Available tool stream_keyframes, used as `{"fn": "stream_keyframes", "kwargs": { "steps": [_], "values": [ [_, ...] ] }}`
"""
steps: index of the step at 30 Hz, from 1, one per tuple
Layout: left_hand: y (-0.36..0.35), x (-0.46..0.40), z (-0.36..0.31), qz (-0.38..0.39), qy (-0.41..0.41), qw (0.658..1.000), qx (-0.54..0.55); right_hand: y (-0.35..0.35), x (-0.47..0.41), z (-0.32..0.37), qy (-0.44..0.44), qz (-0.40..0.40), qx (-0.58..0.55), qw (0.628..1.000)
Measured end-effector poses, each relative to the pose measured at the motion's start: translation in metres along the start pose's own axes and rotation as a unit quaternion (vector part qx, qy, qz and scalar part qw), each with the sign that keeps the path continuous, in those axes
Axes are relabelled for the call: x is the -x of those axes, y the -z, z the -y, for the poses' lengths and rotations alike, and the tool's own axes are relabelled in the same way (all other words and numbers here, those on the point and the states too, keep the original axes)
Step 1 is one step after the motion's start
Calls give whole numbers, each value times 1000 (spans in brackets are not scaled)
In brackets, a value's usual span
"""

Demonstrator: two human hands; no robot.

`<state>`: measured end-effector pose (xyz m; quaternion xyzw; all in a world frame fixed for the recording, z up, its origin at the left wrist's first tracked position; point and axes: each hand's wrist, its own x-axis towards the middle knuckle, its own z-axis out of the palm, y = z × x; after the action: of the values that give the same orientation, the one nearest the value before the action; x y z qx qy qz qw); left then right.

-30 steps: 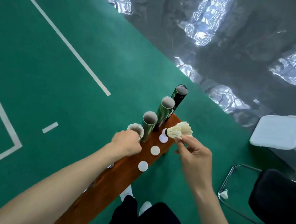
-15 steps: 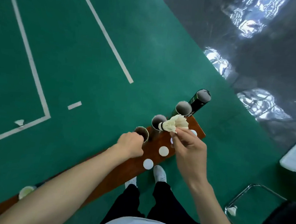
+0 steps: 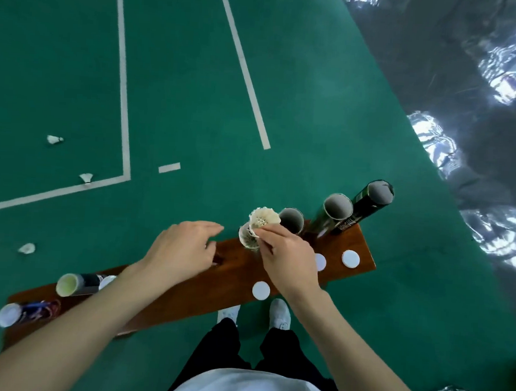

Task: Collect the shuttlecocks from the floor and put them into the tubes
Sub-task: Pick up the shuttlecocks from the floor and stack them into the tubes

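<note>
Brown wooden counter (image 3: 276, 272); left hand (image 3: 184, 248) open, empty, above it. Right hand (image 3: 286, 257) pinches white feathered shuttlecock (image 3: 263, 218) over nearest upright tube (image 3: 248, 238). Three open cardboard tubes (image 3: 337, 206) beyond. Loose shuttlecocks (image 3: 54, 139) on green floor (image 3: 183, 70).

A white feathered shuttlecock (image 3: 263, 218) sits at the mouth of the nearest upright tube (image 3: 248, 240), three open tubes (image 3: 337, 207) standing toward its two o'clock.

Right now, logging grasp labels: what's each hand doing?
Left hand: open, holding nothing.
Right hand: closed on a shuttlecock.
</note>
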<state>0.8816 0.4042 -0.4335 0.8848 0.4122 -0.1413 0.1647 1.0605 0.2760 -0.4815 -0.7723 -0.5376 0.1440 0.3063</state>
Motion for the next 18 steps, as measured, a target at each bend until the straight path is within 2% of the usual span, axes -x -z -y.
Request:
{"fn": "stream_keyframes", "kwargs": {
  "steps": [2,5,7,13,18],
  "values": [
    [3,16,12,-3,36,999,17,-18,-8,-6,3,87,59,994],
    [4,41,19,-15,69,997,44,-42,-19,-14,-15,224,144,964],
    [1,59,19,-29,86,994,65,-56,-21,-17,-17,273,181,945],
    [-12,92,14,-23,123,988,93,-74,-29,-16,19,284,258,923],
    [-5,100,9,-31,137,985,105,-77,-44,-10,10,302,262,917]
  ]
}}
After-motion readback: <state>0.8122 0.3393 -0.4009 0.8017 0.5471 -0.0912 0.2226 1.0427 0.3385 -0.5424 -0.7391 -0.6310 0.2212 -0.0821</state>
